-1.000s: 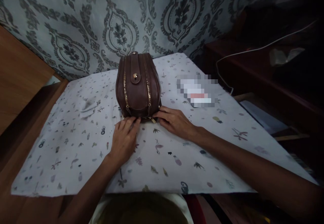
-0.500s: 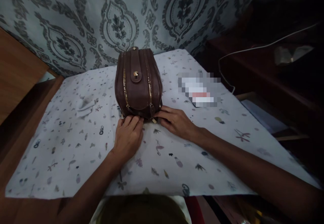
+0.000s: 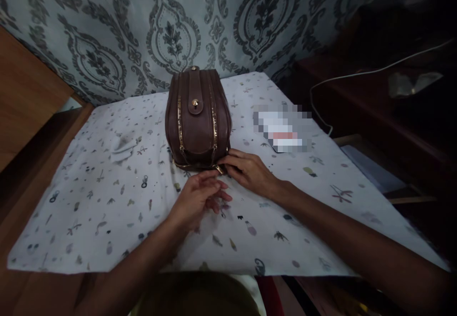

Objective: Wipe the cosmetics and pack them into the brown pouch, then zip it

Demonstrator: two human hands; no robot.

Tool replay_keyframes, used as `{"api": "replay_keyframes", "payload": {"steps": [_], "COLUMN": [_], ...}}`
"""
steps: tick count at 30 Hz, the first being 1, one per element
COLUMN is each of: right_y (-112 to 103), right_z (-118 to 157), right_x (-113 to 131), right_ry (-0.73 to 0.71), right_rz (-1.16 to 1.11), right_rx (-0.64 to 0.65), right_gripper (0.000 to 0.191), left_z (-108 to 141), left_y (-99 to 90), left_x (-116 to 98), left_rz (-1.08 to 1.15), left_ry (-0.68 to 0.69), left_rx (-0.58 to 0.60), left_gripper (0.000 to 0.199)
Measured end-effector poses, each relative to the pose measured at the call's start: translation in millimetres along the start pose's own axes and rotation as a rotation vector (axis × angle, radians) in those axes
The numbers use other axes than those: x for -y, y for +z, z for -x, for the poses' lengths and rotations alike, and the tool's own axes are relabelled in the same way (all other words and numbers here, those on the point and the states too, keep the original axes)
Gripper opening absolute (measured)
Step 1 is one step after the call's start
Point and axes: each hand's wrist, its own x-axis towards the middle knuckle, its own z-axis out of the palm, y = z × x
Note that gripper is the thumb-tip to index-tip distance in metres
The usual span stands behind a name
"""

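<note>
A brown leather toiletry bag (image 3: 198, 133) stands on the table, with gold zippers running along its top and a snapped strap between them. My right hand (image 3: 250, 171) has its fingers closed on the bag's lower right front corner. A gold zipper pull (image 3: 219, 169) hangs at that corner, close to my right fingertips. Just in front of the bag is my left hand (image 3: 196, 197), palm turned inward and fingers loosely apart, holding nothing. Its index fingertip comes near the zipper pull; whether they touch I cannot tell.
A white patterned cloth (image 3: 117, 221) covers the table. To the bag's right lies a flat, pixelated object (image 3: 282, 130); to the left is a crumpled whitish item (image 3: 123, 147). A patterned curtain (image 3: 171, 35) hangs behind. A white cable (image 3: 374, 66) runs over dark furniture at right.
My left hand has let go of the bag's front lower edge and moved right, turning and spreading its fingers near the zipper pull. My right hand stays at the corner. The view shifted slightly.
</note>
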Motion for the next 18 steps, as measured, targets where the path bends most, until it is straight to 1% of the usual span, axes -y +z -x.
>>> {"api": "replay_keyframes", "payload": {"steps": [1, 3, 6, 7, 12, 18], "right_y": [-0.1, -0.1, 0.2, 0.3, 0.5, 0.9], "right_z": [-0.1, -0.2, 0.1, 0.3, 1.2, 1.2], "right_x": [-0.2, -0.6, -1.4, -1.7, -3.1, -2.9], "right_ry": [-0.002, -0.008, -0.014, -0.015, -0.016, -0.004], "right_rz": [0.000, 0.004, 0.013, 0.018, 0.021, 0.051], "right_rx": [-0.001, -0.001, 0.003, 0.001, 0.016, 0.011], "right_gripper": [0.025, 0.025, 0.024, 0.024, 0.025, 0.027], "left_z": [-0.6, -1.1, -3.2, -4.6, -14.1, -18.5], "left_y": [4.6, 12.9, 20.9, 22.2, 21.9, 20.1], "left_x": [-1.6, -2.0, -1.3, -1.6, -3.1, -0.9], "left_rz": [0.080, 0.205, 0.262, 0.248, 0.134, -0.137], "left_ry": [-0.044, -0.092, -0.126, -0.135, -0.132, -0.076], "left_rx": [-0.018, -0.054, -0.074, -0.079, -0.090, -0.060], "left_gripper": [0.029, 0.026, 0.012, 0.008, 0.017, 0.020]}}
